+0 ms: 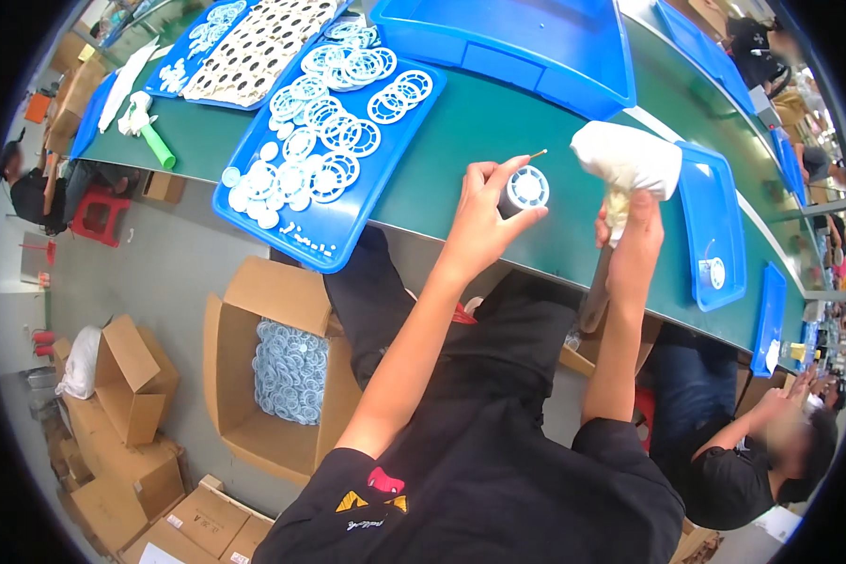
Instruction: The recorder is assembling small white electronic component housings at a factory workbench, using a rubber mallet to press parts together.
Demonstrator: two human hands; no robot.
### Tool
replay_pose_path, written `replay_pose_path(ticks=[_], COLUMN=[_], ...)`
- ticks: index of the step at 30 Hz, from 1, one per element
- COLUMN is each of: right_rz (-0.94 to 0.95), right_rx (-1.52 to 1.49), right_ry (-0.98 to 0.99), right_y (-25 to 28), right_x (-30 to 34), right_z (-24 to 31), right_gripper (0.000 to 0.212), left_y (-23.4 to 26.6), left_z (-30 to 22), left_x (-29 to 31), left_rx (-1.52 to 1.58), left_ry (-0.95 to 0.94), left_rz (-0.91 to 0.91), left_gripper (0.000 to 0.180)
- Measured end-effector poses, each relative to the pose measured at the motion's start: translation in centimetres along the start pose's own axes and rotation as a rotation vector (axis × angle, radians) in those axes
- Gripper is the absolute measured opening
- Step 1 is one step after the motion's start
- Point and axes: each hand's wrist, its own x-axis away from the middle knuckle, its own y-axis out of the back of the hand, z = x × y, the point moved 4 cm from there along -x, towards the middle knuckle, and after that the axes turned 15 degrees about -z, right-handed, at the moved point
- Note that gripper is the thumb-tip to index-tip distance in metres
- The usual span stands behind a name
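Left arm (409,348) stretched forward, a worker's left hand (484,211) curls its parted thumb and fingers around a white-topped cylinder (528,187) near the edge of the green tabletop (479,117); the right hand (635,235), raised alongside, holds a white-wrapped mallet (627,155) head-up, fingers closed around the handle (596,296).

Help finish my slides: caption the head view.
Left hand holds a dark cylinder with slotted white face; right hand grips a white-wrapped hammer-shaped tool at a green table.
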Motion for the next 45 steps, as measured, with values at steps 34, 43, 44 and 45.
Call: replay_pose_path(ticks=[34,43,44,45], right_rz=[0.198,0.116,0.13,0.155], right_rx=[0.489,0.426,0.449,0.47], right_ry=[0.197,0.238,0.221,0.196], right_y=[0.0,0.1,0.3,-0.2], right_x=[0.0,-0.6,-0.6,-0.2], right_z=[-0.8,-1.4,-2.0,-2.2], right_gripper=[0.043,0.046,0.045,0.045], left_y=[-0.6,-0.9,-1.1,-0.9], left_z=[0.7,0.9,0.7,0.3], left_x=[0.7,0.7,0.6,0.6], left_rx=[-0.04,0.091,0.099,0.007], left_ry=[-0.088,0.007,0.0,-0.052], left_rz=[-0.116,-0.179,-0.173,-0.197], left_gripper=[0.091,0.096,0.096,0.097])
